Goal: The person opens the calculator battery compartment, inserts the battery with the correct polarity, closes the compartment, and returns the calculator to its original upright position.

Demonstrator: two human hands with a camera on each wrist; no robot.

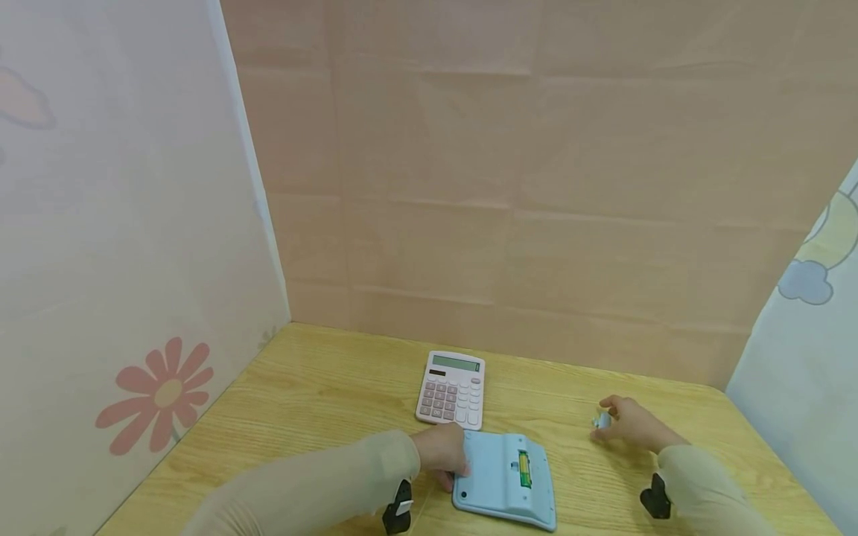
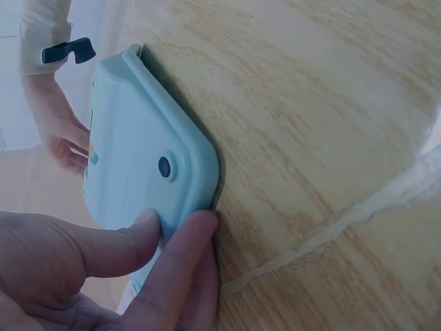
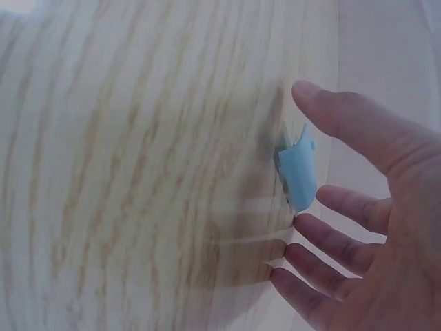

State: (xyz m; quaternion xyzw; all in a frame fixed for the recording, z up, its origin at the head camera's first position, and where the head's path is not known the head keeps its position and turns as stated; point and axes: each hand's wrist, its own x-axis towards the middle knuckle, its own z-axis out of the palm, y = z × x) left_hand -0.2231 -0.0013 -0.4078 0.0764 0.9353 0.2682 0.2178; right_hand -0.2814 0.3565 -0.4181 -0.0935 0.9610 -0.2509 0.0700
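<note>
A light blue calculator (image 1: 484, 476) lies face down on the table, its battery slot uncovered and a green and yellow battery (image 1: 525, 469) inside. My left hand (image 1: 442, 452) pinches its left edge between thumb and fingers; the left wrist view shows the thumb on its back, beside a dark round foot (image 2: 165, 167). Off to the right, my right hand (image 1: 633, 426) is spread around a small light blue battery cover (image 3: 300, 174) on the table. Its thumb is apart from the cover, and the other fingertips are right at the cover's near end.
Behind the blue calculator stands a pink and white calculator (image 1: 450, 391), face up with its display at the far end. The wooden table (image 1: 335, 372) meets a brown paper-covered wall (image 1: 509, 186) at the back. Patterned panels (image 1: 134, 223) rise on both sides.
</note>
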